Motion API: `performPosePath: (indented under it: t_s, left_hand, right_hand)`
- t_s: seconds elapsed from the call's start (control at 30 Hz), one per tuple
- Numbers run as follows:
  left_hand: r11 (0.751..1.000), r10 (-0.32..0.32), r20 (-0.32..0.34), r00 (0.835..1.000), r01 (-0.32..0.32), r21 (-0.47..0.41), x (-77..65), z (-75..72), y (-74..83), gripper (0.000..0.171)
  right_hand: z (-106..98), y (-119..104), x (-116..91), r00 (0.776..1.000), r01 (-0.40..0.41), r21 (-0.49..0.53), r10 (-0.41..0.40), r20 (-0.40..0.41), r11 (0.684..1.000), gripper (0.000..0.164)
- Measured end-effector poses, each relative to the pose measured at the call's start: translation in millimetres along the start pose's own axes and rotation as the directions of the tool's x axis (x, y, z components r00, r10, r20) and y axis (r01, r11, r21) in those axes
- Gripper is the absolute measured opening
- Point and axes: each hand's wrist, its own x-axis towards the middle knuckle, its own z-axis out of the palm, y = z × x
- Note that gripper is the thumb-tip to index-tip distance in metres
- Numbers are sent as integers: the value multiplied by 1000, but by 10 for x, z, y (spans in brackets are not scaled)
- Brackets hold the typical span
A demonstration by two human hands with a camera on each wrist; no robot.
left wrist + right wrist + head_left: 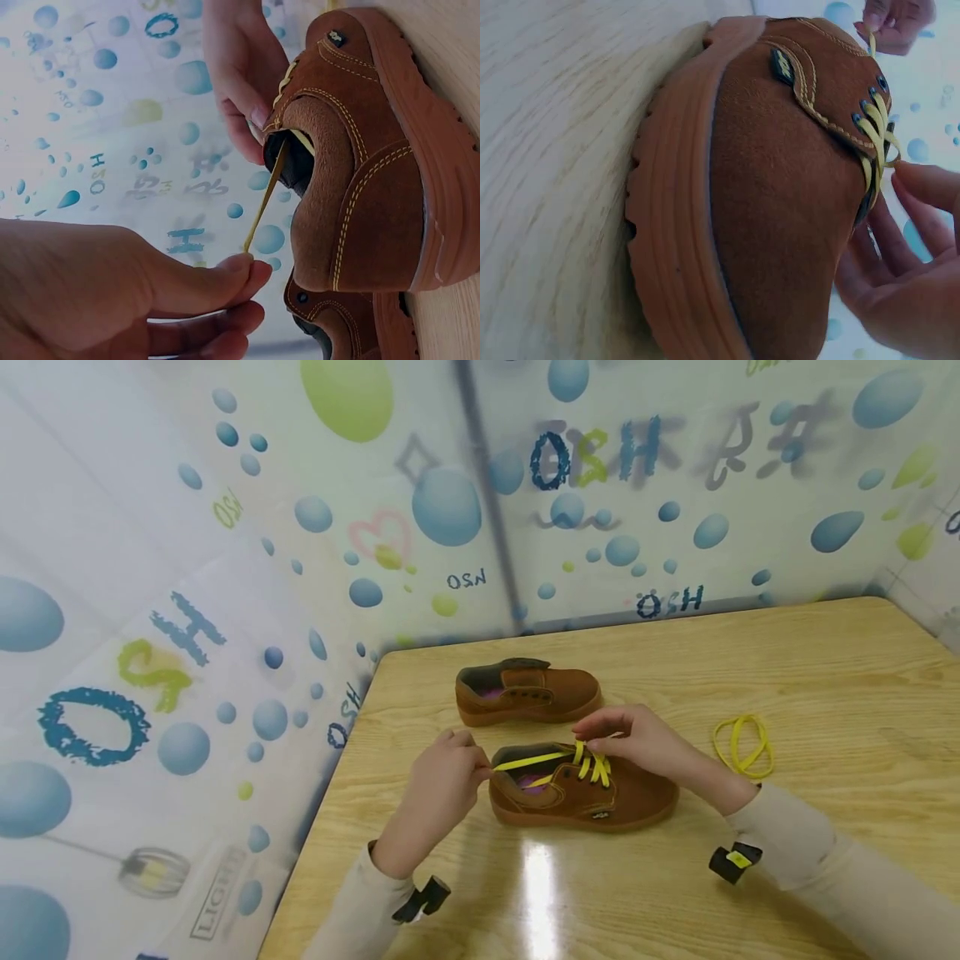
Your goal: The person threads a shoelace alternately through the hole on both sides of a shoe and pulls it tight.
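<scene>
A brown suede shoe [641, 797] stands on the table, its toe to the right, with a yellow shoelace [536, 762] threaded through some of its eyelets. My left hand [450, 781] pinches a lace end between thumb and forefinger behind the heel. That stretch of shoelace [264, 202] runs taut over the shoe's opening in the left wrist view. At the tongue, my right hand [641, 743] pinches the lace near the upper eyelets. In the right wrist view, the right hand's thumb [922, 184] meets a small lace loop, while other fingers lie along the shoe's far side.
Behind stands a matching brown shoe [573, 689] with no lace in its eyelets. A second yellow shoelace [763, 745] lies loosely coiled on the wooden table [847, 693] at the right. A patterned curtain [637, 543] hangs along the back and left sides.
</scene>
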Motion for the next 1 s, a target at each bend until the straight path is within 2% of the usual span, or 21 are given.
performPosePath:
  t_s: [0.13,0.23,0.47,0.57,0.77,1.0]
  left_hand:
    - [1000,-6,11,1000,6,22,-29,-33,-30,6]
    - [999,-14,3,1000,14,32,-53,-54,-54,5]
    - [999,-6,-13,1000,6,32,-89,-61,-110,5]
    - [1000,-8,-35,999,9,26,-84,-63,-127,5]
    - [1000,-12,-65,998,13,25,-57,-33,-162,5]
    - [997,-32,-64,997,36,65,-105,24,-254,6]
  right_hand:
    - [46,-25,-25,989,143,-155,-147,-20,977,25]
    - [74,-19,-27,977,188,-237,-206,-52,953,22]
    - [94,0,-44,984,148,-276,-170,-57,950,21]
    - [99,8,-44,983,162,-302,-181,-34,939,23]
    - [109,53,-43,972,213,-389,-235,-9,896,23]
    - [98,76,-64,978,196,-406,-210,9,892,23]
